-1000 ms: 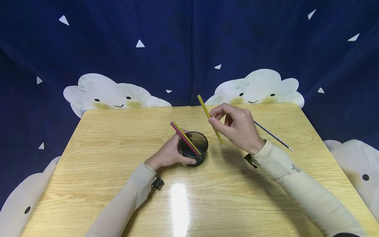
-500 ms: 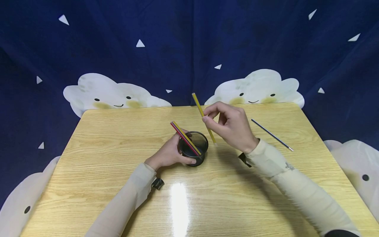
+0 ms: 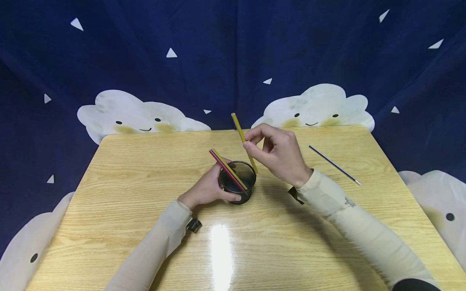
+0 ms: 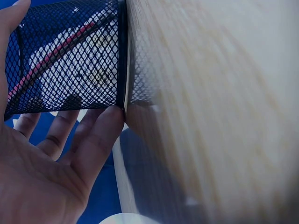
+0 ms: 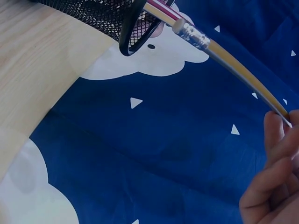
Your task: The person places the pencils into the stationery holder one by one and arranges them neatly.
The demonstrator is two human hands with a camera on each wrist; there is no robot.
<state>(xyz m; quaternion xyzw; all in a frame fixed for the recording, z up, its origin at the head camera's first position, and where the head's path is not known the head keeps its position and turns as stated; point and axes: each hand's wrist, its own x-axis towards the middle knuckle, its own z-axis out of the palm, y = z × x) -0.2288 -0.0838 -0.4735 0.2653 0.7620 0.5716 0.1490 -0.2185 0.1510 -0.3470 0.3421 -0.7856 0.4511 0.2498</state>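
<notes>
Your right hand pinches a yellow pencil midway. Your left hand grips the cup of leaning pencils.

Can't read any text, label, brand or number. Can make out a grey mark on the right sleeve, too small to decipher.

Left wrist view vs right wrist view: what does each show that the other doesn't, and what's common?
Left wrist only: the palm of the left hand at the mesh cup, plus the cup's reflection on the tabletop.

Right wrist only: the right hand holding the yellow pencil, with a silvery band near one end.

Both: the mesh cup, part of the tabletop, a red pencil in the cup, and blue backdrop cloth.
</notes>
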